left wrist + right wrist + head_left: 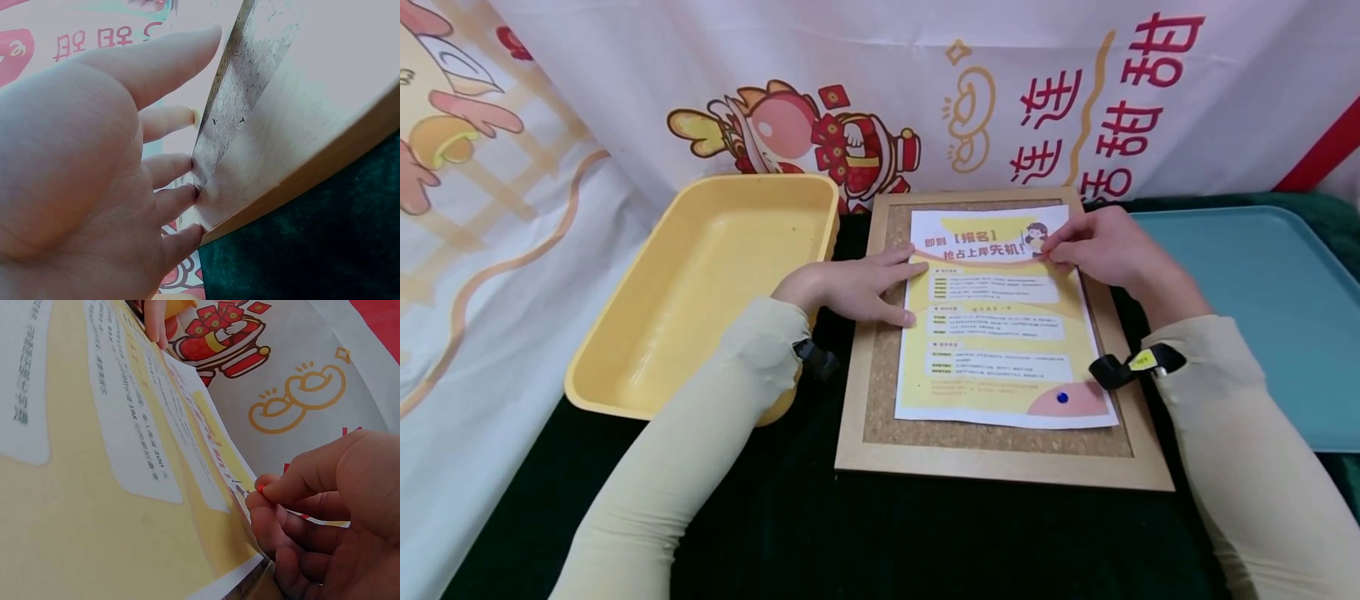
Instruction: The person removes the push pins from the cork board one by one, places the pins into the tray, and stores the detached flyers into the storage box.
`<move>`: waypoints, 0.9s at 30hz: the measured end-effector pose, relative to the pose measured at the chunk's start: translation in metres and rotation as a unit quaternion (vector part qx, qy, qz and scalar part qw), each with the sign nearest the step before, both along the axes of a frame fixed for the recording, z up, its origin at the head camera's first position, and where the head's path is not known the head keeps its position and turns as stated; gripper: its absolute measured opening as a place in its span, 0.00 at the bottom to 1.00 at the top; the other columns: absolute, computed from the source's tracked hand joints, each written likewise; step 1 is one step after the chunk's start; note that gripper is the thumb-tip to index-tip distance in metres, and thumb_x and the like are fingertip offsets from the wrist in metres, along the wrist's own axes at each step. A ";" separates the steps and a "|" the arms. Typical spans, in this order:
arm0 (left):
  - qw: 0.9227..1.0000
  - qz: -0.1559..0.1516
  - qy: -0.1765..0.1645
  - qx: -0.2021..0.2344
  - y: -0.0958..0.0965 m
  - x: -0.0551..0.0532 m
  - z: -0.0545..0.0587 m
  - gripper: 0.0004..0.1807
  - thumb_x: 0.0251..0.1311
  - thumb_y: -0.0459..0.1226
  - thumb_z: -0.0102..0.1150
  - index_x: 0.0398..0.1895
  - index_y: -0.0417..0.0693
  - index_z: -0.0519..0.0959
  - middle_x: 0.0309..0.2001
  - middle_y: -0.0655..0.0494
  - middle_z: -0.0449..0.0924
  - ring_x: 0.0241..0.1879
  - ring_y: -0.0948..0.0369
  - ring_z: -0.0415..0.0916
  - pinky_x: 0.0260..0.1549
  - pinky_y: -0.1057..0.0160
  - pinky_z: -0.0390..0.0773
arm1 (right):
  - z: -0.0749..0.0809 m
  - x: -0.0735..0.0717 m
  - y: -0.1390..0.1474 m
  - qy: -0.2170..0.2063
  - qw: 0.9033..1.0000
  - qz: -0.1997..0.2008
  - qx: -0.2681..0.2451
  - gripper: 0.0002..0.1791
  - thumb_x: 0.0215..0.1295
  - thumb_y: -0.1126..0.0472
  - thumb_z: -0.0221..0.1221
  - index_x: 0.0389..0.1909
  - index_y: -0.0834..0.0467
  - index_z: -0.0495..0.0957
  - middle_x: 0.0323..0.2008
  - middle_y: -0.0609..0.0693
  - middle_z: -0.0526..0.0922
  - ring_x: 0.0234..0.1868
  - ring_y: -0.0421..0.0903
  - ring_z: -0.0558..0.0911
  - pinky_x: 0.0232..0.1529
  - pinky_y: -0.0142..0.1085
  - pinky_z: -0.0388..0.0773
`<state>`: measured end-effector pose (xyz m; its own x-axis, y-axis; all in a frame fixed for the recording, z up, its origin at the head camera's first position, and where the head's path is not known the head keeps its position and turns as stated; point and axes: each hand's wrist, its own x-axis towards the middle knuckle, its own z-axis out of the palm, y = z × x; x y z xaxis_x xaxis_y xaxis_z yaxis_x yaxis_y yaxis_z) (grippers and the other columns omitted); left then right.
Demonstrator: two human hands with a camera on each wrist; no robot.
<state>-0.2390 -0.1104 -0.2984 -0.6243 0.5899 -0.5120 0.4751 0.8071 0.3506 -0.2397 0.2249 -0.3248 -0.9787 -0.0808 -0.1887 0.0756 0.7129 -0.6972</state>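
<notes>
A yellow and white printed sheet point(992, 331) lies on a wood-framed corkboard point(1000, 463). My left hand point(861, 289) spreads its straight fingers across the board's left side, with thumb and fingertips at the sheet's left edge. In the left wrist view the palm point(69, 156) shows, the fingers stretched over frame and cork. At the sheet's upper right corner, my right hand point(1108, 250) pinches a small red pushpin point(260, 486) between thumb and forefinger. A blue pushpin point(1062, 398) sits in the sheet's lower right corner.
A yellow plastic tub point(700, 250) stands left of the board, under my left forearm. On the right is a flat teal tray point(1247, 292), partly behind my right arm. Dark green cloth point(925, 542) covers the table, and a printed white curtain point(880, 50) hangs behind.
</notes>
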 end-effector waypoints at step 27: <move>1.000 0.003 -0.002 0.003 0.000 0.000 0.001 0.48 0.76 0.59 0.54 0.89 0.58 0.42 0.89 0.56 0.24 0.88 0.56 0.20 0.86 0.48 0.37 | -0.008 -0.003 -0.005 -0.003 0.999 -0.031 0.009 0.18 0.80 0.53 0.56 0.55 0.62 0.85 0.58 0.63 0.80 0.54 0.56 0.76 0.46 0.37 0.78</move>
